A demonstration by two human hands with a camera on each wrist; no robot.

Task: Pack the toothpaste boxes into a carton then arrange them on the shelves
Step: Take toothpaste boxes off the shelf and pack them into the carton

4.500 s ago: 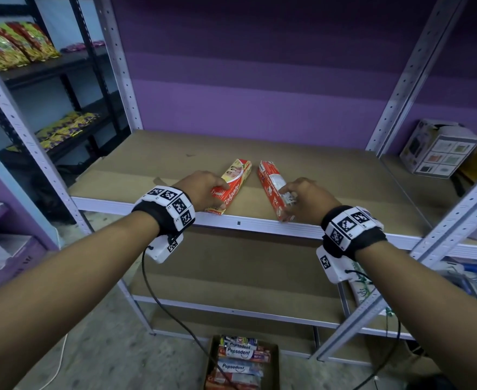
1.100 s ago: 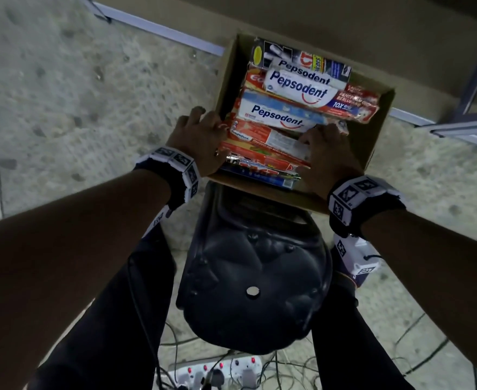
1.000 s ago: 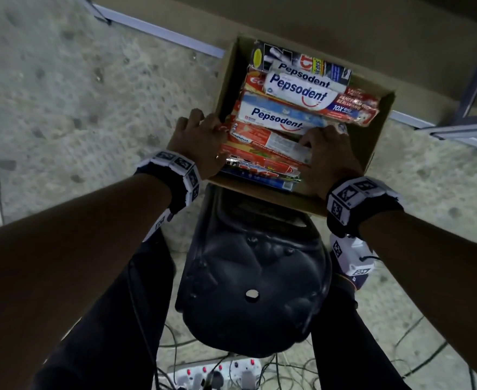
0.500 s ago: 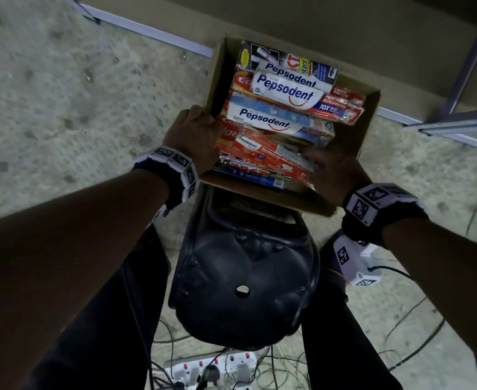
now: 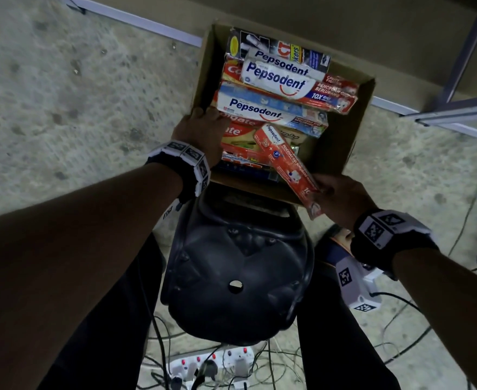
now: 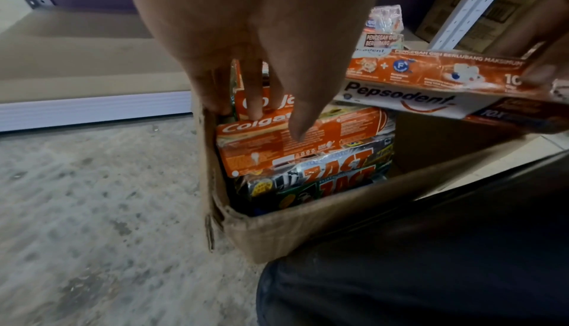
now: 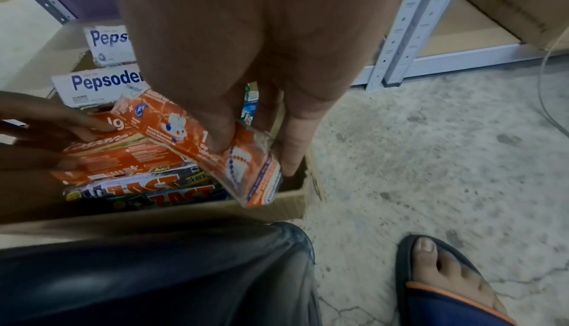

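A brown carton (image 5: 341,147) stands on the floor, packed with Pepsodent, Colgate and Zact toothpaste boxes. My right hand (image 5: 341,198) grips one end of a red Pepsodent box (image 5: 285,164), which is tilted up over the carton's near right corner. In the right wrist view my right hand (image 7: 254,156) has its thumb on top of that box (image 7: 191,134) and its fingers beneath. My left hand (image 5: 203,128) reaches in along the left wall. In the left wrist view it (image 6: 277,122) pinches the end of a red Colgate box (image 6: 307,141) that lies in the stack.
A black plastic stool (image 5: 237,271) sits between my legs, just in front of the carton. A power strip (image 5: 212,364) and loose cables lie behind it. The bottom shelf rail (image 5: 136,21) and a white upright (image 7: 409,27) stand beyond the carton. My sandalled foot (image 7: 446,277) is on the right.
My right hand has drawn the red Pepsodent box up and out toward the carton's near right corner. The left hand stays at the left wall. Earlier, both hands held boxes on the shelf.
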